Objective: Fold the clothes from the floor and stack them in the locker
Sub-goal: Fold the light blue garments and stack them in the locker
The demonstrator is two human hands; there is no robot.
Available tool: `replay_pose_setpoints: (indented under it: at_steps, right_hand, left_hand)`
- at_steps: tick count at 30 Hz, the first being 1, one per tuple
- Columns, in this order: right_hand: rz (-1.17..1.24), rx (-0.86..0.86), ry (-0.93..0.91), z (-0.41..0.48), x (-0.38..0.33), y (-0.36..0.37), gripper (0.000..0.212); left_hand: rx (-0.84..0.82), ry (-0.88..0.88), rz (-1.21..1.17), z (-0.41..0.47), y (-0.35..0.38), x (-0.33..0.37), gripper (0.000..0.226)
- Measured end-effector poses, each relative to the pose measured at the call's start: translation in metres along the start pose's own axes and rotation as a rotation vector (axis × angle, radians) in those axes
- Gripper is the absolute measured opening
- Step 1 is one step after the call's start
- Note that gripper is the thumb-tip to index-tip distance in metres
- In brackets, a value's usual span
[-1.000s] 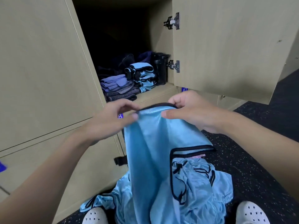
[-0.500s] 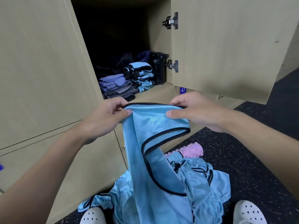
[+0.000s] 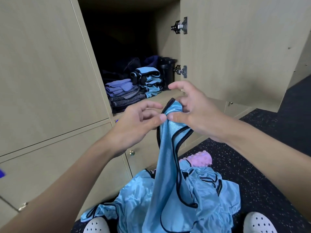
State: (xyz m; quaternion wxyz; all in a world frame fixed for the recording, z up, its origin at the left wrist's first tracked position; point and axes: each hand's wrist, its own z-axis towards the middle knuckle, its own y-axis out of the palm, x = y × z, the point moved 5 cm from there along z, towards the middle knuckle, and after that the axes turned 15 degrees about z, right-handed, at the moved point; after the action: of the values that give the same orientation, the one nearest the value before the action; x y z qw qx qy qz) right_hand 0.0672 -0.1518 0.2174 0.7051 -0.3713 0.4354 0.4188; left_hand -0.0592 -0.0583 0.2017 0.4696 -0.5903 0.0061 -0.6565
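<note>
A: What does the person hold?

B: A blue vest (image 3: 168,153) with black trim, in the middle of the view. Its top is bunched between the two hands, and the rest hangs straight down towards 6 o'clock.

A: How do the hands lie?

B: The left hand (image 3: 134,125) comes in from 8 o'clock. Its thumb pinches the left edge of the bunched top, with the forefinger stretched out above it. The right hand (image 3: 193,111) comes in from 4 o'clock. It pinches the same top between the thumb and the curled middle fingers, and its forefinger is lifted clear. The two thumb tips are almost touching.

A: And the other clothes?

B: A pile of blue clothes (image 3: 210,195) lies crumpled on the dark speckled floor (image 3: 252,174) at 6 o'clock, under the hanging vest. A pink thing (image 3: 200,158) shows behind the pile. White shoes (image 3: 96,225) stand at 7 and 5 o'clock.

A: The locker?

B: The locker (image 3: 165,39) is open at 12 o'clock, with its door (image 3: 235,47) swung out to 2 o'clock on two metal hinges (image 3: 180,26). On its shelf sits a folded blue stack (image 3: 151,81). Just to the left of that, and touching it, is a folded purple and grey stack (image 3: 122,93). A black bottle (image 3: 166,71) stands to the right of the blue stack. Further back it is too dark to tell.
</note>
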Motion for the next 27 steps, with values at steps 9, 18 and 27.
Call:
replay_pose_setpoints:
  at_steps: [9,18,27]
  right_hand:
    - [0.073,0.002,-0.007,-0.003,0.002,-0.004,0.067]
    - [0.061,-0.017,-0.031,-0.005,0.0,0.006,0.062]
    - [0.04,0.12,-0.06,-0.005,0.004,0.01,0.022]
  left_hand:
    - [0.053,-0.032,-0.061,-0.002,-0.003,0.001,0.034]
    - [0.028,0.009,-0.09,-0.004,-0.003,0.01,0.01]
    - [0.355,0.067,-0.103,-0.006,-0.031,0.021,0.023]
